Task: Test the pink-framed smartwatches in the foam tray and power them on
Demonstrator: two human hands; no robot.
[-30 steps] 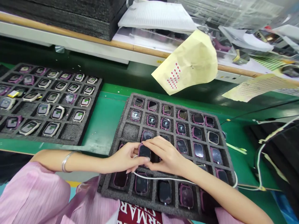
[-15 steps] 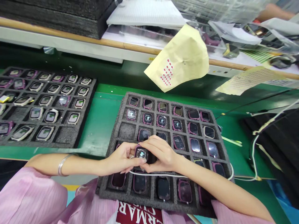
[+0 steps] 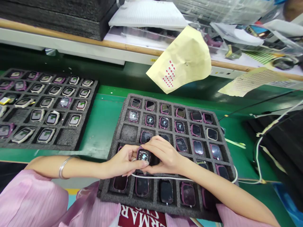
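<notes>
Head view: both hands together, clamped on one purple-cased smartwatch (image 3: 143,154). Left hand (image 3: 124,161) grips its left side, thumb flat across the lower screen, fingers curled behind. Right hand (image 3: 163,156) is half closed, fingers arched over the right side, fingertips at the top edge, thumb by the bottom edge.

Smartwatch is between the two hands, face up toward the camera, held above the near foam tray (image 3: 128,133). Screen is lit: dark background, small text line on top, dial with a teal-white figure in the middle. Bottom corner is under the left thumb. Text too small to read.

White cable (image 3: 163,177) comes out by the left fingers, runs below the right hand and under the right forearm, off to its right. Can't tell whether it connects to the smartwatch; fingers hide that end.

Near foam tray lies under both hands, mostly purple-cased watches in its pockets, plus a pale-cased one (image 3: 211,134) beyond the right hand. A run of lit dials (image 3: 164,122) sits just beyond the hands. Right hand and forearm block part of the middle and right pockets.

Second foam tray (image 3: 67,138) is well left of and beyond the left hand, with pale and purple watches. Silver bangle (image 3: 62,167) on the left wrist. Yellow paper (image 3: 189,60) with red marks hangs off the shelf edge (image 3: 132,48), beyond the right hand. Black foam stack (image 3: 52,19) is far beyond the left hand.
</notes>
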